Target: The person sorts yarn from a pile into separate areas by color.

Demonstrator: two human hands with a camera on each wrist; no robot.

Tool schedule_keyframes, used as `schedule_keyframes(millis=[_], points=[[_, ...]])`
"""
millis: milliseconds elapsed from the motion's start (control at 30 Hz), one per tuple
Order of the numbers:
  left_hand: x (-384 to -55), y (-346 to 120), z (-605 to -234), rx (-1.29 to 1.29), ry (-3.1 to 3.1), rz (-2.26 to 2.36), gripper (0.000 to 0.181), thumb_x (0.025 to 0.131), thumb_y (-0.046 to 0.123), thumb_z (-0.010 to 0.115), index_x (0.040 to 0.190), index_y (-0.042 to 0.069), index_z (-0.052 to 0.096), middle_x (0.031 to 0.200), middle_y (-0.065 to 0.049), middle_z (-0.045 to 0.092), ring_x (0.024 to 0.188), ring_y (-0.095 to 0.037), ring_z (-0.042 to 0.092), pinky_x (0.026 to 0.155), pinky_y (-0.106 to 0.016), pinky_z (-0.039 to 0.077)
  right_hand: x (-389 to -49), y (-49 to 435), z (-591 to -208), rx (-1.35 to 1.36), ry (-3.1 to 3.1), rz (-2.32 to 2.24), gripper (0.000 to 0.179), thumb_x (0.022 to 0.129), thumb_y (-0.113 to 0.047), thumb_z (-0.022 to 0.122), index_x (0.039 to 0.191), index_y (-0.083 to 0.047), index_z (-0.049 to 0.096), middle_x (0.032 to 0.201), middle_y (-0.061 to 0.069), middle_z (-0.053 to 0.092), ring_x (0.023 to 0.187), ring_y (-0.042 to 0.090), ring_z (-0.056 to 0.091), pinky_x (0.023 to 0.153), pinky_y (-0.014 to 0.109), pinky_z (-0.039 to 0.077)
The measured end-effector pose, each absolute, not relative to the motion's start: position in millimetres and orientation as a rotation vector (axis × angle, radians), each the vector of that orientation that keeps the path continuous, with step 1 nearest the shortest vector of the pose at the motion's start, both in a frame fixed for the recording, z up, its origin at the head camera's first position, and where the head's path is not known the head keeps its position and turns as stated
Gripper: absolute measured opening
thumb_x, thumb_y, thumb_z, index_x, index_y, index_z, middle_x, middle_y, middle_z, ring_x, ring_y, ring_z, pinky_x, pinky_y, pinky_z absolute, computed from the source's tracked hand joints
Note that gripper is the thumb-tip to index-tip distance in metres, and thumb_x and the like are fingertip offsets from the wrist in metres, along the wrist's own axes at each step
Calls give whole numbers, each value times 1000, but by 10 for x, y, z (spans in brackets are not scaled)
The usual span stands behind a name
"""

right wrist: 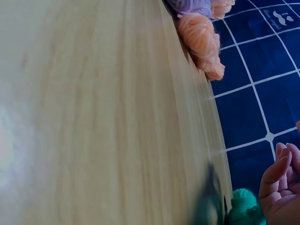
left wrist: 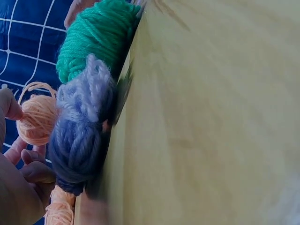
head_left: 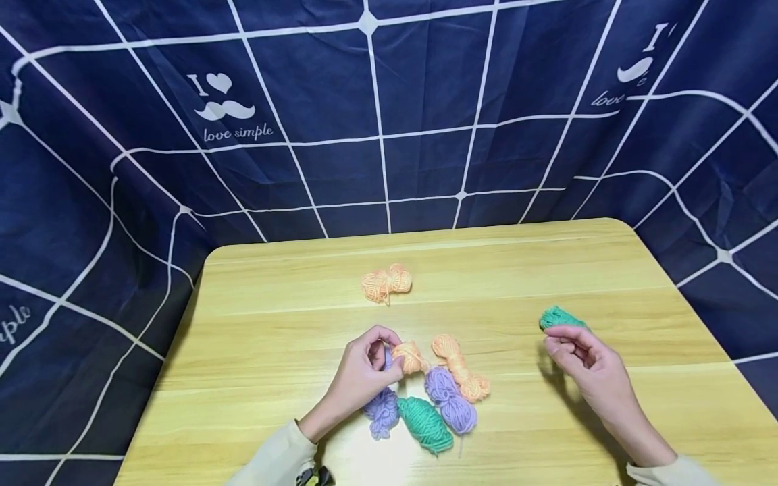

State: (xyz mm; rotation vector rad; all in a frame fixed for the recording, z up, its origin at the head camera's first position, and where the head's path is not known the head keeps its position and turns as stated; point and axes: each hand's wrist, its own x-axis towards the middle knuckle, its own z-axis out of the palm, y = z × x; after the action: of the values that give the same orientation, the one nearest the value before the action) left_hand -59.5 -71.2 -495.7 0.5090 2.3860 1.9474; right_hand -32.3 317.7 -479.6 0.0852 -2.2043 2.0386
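Note:
My left hand (head_left: 363, 372) pinches a small peach yarn skein (head_left: 410, 357) between thumb and fingers, above the other skeins. Beneath and beside that hand lie a purple skein (head_left: 381, 413), a green skein (head_left: 425, 425) and a second purple skein (head_left: 451, 400). In the left wrist view the held peach skein (left wrist: 37, 119) shows past the purple one (left wrist: 79, 131). On the right side, my right hand (head_left: 592, 374) hovers with loosely bent fingers and nothing in them. Just beyond its fingertips lies another green skein (head_left: 559, 317), partly hidden by the hand in the head view.
A long peach skein (head_left: 460, 368) lies against the right-hand purple one. Farther back on the wooden table (head_left: 273, 324) sits one more peach skein (head_left: 387, 283). Dark blue cloth (head_left: 328, 88) with white lines hangs behind the table and along both sides.

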Motion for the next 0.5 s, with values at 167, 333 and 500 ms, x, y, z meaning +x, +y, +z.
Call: schedule_keyframes(millis=[167,333,500], points=[[-607,-707,-4973,498,2373,1962,28,88,-1,79,108,18,72,66,4,43,59,-8,41,56,-22,37,-300,3139,-4796,132,-2223,2021,26,101,13,67,127,10,68,102,0,72,89,4,64,76,15,54],[-630,-720,-4975,467,2393,1962,27,87,-2,79,107,15,72,67,-2,45,60,-9,42,56,-21,36,-276,3098,-4790,189,-2231,2026,26,101,15,66,127,12,67,104,5,74,90,5,65,78,16,55],[-658,-732,-4932,464,2397,1992,25,88,-1,79,107,14,72,66,-2,43,59,-10,41,56,-21,35,-268,3064,-4795,253,-2224,2059,25,101,17,63,126,14,65,106,12,75,91,7,68,78,17,56]])
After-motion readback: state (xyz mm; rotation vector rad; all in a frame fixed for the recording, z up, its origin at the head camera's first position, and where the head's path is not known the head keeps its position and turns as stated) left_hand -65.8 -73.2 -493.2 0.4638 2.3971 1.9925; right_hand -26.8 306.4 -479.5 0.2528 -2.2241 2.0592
